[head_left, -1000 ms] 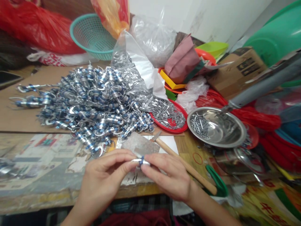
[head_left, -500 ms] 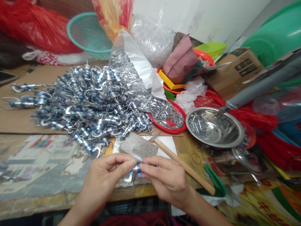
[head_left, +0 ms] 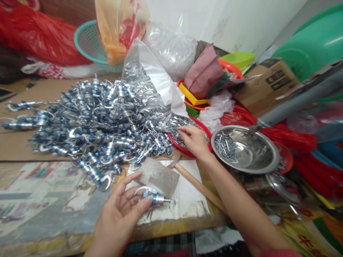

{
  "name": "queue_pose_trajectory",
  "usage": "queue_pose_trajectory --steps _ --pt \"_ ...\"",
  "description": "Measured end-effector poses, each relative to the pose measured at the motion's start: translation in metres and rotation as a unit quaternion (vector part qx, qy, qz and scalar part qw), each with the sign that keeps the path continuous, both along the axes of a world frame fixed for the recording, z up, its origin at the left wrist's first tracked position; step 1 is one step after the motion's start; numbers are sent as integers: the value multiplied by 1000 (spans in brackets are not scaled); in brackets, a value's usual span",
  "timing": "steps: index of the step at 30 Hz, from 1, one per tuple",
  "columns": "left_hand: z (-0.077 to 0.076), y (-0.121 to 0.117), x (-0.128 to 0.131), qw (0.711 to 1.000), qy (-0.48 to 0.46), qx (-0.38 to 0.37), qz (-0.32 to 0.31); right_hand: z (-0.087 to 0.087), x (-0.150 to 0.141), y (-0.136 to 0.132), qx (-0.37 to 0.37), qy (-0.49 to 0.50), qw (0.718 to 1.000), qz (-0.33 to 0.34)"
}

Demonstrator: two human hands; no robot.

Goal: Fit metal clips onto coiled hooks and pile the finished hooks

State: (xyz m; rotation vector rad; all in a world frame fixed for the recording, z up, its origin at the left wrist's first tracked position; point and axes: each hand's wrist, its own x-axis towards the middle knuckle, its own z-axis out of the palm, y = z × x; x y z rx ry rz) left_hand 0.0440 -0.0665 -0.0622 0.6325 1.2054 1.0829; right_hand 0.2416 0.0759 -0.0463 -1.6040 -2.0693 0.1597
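Observation:
Between the thumb and fingers of my left hand (head_left: pixel 118 210) is a hooked metal fitting (head_left: pixel 158 199): a silver barrel with blue parts, a curved hook at one end and a thin rod with a small ring at the other. My right hand (head_left: pixel 197 142) reaches over a red plate (head_left: pixel 208 132) of small flat metal pieces (head_left: pixel 173 123). Its thumb and fingertips are drawn together at the pieces; whatever they grip is too small to make out. Under the held fitting lies a grey metal block (head_left: pixel 160 177). A wooden-handled hammer (head_left: pixel 197 185) rests beside it, partly behind my right forearm.
A large heap of similar hooked fittings (head_left: pixel 99 125) covers the left and middle of the bench. At right stands a steel bowl (head_left: pixel 270 160) of nails or pins, with a grey metal arm (head_left: pixel 292 101) slanting over it. Bags, a teal basket (head_left: pixel 83 44) and a carton (head_left: pixel 265 85) line the back.
My right hand has let go of the fitting and moved up and forward to the red plate. My left hand keeps the fitting, now turned with its ring end to the right.

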Motion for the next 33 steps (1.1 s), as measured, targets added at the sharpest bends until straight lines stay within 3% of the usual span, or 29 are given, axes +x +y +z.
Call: queue_pose_trajectory --steps 4,7,16,23,28,33 --pt "-4 2 0 1000 -3 1 -9 -13 1 73 -22 -55 998 1" --pt "-5 3 0 1000 -2 6 -12 -21 -3 88 -36 -80 996 -13" --pt "-11 11 -4 998 -21 20 -51 -36 40 51 -39 -94 993 -56" --pt "-17 14 -9 998 -24 25 -48 -32 52 27 -16 -31 993 -116" --pt "-13 14 -7 999 -33 18 -35 -31 63 34 -67 51 984 -160" --pt "-14 14 -7 999 -34 20 -36 -38 67 46 -143 133 969 -154"
